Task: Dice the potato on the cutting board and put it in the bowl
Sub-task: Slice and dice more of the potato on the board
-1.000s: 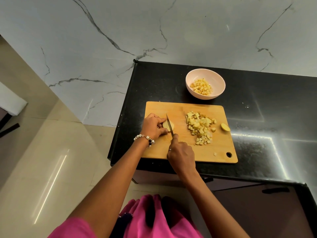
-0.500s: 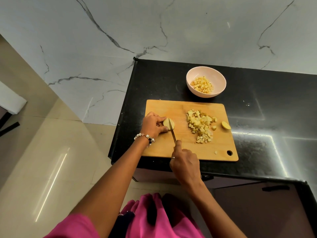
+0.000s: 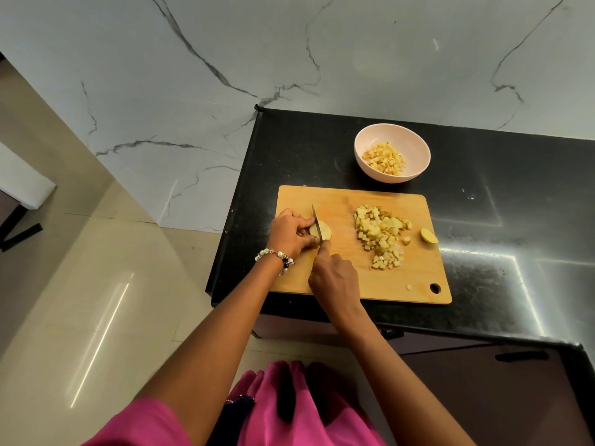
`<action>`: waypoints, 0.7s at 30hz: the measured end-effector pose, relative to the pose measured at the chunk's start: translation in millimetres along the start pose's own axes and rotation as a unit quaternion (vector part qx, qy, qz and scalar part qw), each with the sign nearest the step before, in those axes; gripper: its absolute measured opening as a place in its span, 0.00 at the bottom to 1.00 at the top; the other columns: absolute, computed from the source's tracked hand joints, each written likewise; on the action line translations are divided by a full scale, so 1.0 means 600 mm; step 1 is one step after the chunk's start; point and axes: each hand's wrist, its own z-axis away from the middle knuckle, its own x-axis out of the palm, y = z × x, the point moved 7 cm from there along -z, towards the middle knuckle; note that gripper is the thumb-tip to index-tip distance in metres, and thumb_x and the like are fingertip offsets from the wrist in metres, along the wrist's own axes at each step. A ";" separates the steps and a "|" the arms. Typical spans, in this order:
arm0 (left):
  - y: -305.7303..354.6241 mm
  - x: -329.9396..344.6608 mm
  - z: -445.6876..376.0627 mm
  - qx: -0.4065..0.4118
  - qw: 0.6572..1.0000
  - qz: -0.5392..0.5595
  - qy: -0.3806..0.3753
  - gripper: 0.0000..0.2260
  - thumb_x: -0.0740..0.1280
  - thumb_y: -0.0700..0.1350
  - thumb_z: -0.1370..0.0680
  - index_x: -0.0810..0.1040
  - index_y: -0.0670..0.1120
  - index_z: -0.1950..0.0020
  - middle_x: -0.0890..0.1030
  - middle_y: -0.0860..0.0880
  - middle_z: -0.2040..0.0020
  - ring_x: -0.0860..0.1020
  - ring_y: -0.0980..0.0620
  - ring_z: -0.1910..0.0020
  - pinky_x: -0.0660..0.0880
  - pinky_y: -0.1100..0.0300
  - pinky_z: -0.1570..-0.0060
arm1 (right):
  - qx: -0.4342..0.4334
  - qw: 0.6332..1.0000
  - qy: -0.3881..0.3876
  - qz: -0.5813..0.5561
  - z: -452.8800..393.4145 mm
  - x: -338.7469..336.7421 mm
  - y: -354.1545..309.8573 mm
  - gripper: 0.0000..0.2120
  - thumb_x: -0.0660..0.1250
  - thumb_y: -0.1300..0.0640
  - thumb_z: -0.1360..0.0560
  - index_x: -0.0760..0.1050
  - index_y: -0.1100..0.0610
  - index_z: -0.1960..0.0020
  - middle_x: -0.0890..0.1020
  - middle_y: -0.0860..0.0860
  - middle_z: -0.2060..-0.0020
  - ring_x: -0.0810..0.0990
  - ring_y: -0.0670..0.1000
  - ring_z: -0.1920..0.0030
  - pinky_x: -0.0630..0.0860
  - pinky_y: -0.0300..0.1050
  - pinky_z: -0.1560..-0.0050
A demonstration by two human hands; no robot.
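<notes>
Partly done. Left hand [image 3: 291, 235] pinching potato piece [image 3: 322, 231] on cutting board [image 3: 347, 284]; right hand [image 3: 335, 280] wrapped round knife [image 3: 317, 222], blade across it. Right of the grip: diced pile [image 3: 380, 235], end slice [image 3: 429, 235]. Beyond: bowl [image 3: 392, 152], some dice inside. Remaining: finish dicing, transfer.

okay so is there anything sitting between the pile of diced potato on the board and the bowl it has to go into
Nothing visible does. The diced pile lies mid-board, and the pink bowl stands just past the cutting board's far edge; only bare board and black counter lie between them.
</notes>
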 end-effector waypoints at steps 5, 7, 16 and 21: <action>-0.002 0.001 0.000 0.005 1.000 0.009 0.006 0.23 0.77 0.43 0.34 0.79 0.43 0.40 0.73 0.50 0.51 0.71 0.58 0.62 0.69 0.76 0.62 | -0.008 0.999 -0.016 0.030 0.065 0.022 0.012 0.29 0.75 0.69 0.46 0.77 0.71 0.45 0.72 0.56 0.81 0.67 0.54 0.85 0.50 0.36 0.80; -0.004 0.001 0.001 0.007 1.000 0.010 0.005 0.23 0.77 0.43 0.34 0.79 0.44 0.40 0.73 0.50 0.50 0.72 0.57 0.60 0.69 0.76 0.61 | 0.000 0.999 -0.029 0.030 0.078 0.019 0.023 0.29 0.74 0.67 0.43 0.75 0.70 0.42 0.73 0.56 0.79 0.69 0.55 0.84 0.47 0.36 0.80; -0.003 -0.011 0.020 0.059 0.996 0.027 0.054 0.19 0.75 0.39 0.32 0.79 0.40 0.41 0.76 0.48 0.49 0.75 0.57 0.58 0.72 0.77 0.57 | -0.007 0.999 0.015 -0.030 0.033 -0.008 0.018 0.24 0.52 0.61 0.22 0.56 0.62 0.26 0.80 0.60 0.55 0.79 0.61 0.58 0.65 0.46 0.66; -0.003 -0.008 0.019 0.062 0.995 0.028 0.071 0.17 0.75 0.40 0.32 0.80 0.39 0.44 0.76 0.46 0.49 0.77 0.52 0.55 0.76 0.67 0.52 | -0.003 1.000 -0.002 -0.009 0.020 0.000 0.009 0.25 0.50 0.64 0.22 0.54 0.64 0.26 0.80 0.61 0.55 0.79 0.61 0.58 0.64 0.47 0.66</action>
